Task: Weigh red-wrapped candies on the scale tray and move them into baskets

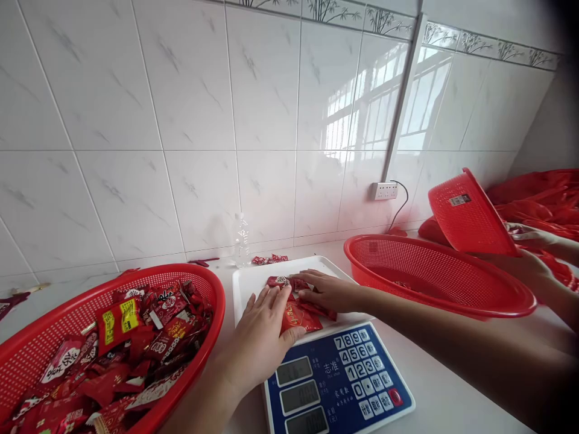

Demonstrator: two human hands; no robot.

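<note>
A white weighing tray (248,281) sits on a blue electronic scale (332,386) in the middle of the counter. Several red snack packets (301,317) lie in a small heap on the tray. My left hand (261,330) rests flat on the tray with its fingers stretched out, and its thumb touches the nearest red packet. My right hand (329,292) lies flat over the far side of the heap, fingers extended and close together. Neither hand has a packet lifted.
A red basket (205,283) full of red packets stands at the left. A second red basket (511,304) is at the right, where another person's hands (531,256) tilt a smaller red basket (468,217) over it. A clear bottle (242,241) and a power strip (384,190) are by the tiled wall.
</note>
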